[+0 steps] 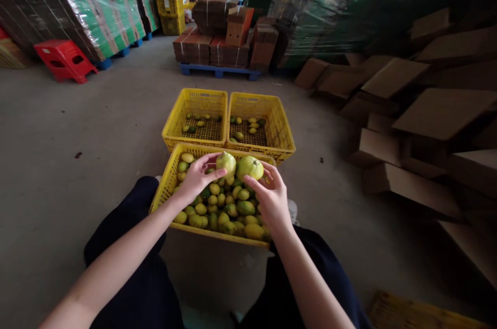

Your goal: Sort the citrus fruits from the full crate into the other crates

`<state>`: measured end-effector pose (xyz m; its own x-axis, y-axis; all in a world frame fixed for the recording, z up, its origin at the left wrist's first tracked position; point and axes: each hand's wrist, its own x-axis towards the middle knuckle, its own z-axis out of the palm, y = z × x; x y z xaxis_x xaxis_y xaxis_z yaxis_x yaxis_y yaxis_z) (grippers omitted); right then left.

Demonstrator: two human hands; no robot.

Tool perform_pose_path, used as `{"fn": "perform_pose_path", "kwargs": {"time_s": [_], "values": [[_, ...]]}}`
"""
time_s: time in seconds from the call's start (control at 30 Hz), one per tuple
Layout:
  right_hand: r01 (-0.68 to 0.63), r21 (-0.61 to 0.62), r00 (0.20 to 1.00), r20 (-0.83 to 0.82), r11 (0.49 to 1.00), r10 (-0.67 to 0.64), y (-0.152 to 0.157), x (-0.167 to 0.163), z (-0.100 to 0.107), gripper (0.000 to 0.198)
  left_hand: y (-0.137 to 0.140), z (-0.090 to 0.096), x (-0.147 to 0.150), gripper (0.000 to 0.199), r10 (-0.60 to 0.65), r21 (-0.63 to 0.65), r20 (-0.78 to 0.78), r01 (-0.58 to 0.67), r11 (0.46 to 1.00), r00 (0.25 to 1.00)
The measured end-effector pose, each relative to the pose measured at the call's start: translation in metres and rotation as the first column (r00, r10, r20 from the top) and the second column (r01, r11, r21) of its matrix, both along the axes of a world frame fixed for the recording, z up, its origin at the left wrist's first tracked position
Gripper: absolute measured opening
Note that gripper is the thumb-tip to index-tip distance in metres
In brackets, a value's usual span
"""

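The left forearm enters from the lower left corner and extends upward to the right, with the wrist nearly straight. The left hand is positioned above the front crate; its grip is closed on the left fruit, a pale yellow-green piece with a pointed top, with the thumb laid across the near side and the fingers passing around the far left side. The left fingertips are hidden behind this fruit. The right fruit, rounder and ribbed, is held just beside it at nearly the same height; contact between the two cannot be confirmed. The right hand has its grip closed on the right fruit, with the thumb on the lower near face and the fingers curved along the right side, partly concealed. The right forearm descends to the lower edge, where it is cut off. Below the hands, smaller fruits fill the front crate; the right hand and forearm cover part of its right wall. A white shoe is partly hidden beside the right wrist. At the lower right, a yellow object is cut off by the edge and hard to identify.
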<state>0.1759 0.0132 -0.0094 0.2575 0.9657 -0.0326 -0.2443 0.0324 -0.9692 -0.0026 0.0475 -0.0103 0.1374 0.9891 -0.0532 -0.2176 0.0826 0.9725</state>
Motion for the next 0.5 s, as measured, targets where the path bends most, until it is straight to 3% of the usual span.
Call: {"fn": "perform_pose_path", "kwargs": {"time_s": [0.1, 0.2, 0.3, 0.5], "values": [[-0.082, -0.08, 0.993, -0.097, 0.993, 0.074, 0.0015, 0.0018, 0.0048, 0.045, 0.0003, 0.0006, 0.0, 0.039, 0.051, -0.145, 0.177, -0.025, 0.989, 0.983], [-0.062, -0.119, 0.982, -0.187, 0.991, 0.039, 0.0016, 0.0014, 0.007, 0.044, 0.0011, -0.0011, 0.0, 0.035, 0.063, -0.201, 0.259, -0.01, 0.98, 0.964], [-0.05, -0.149, 0.97, -0.245, 0.988, 0.012, 0.0022, 0.0008, 0.0036, 0.038, 0.001, -0.0025, 0.0011, 0.035, 0.047, -0.206, 0.264, 0.008, 0.979, 0.963], [-0.162, -0.15, 0.962, -0.246, 0.975, 0.122, 0.0018, -0.0004, -0.0022, 0.033, -0.0043, 0.001, 0.0046, 0.042, -0.082, -0.185, 0.167, 0.113, 0.976, 0.982]]}}
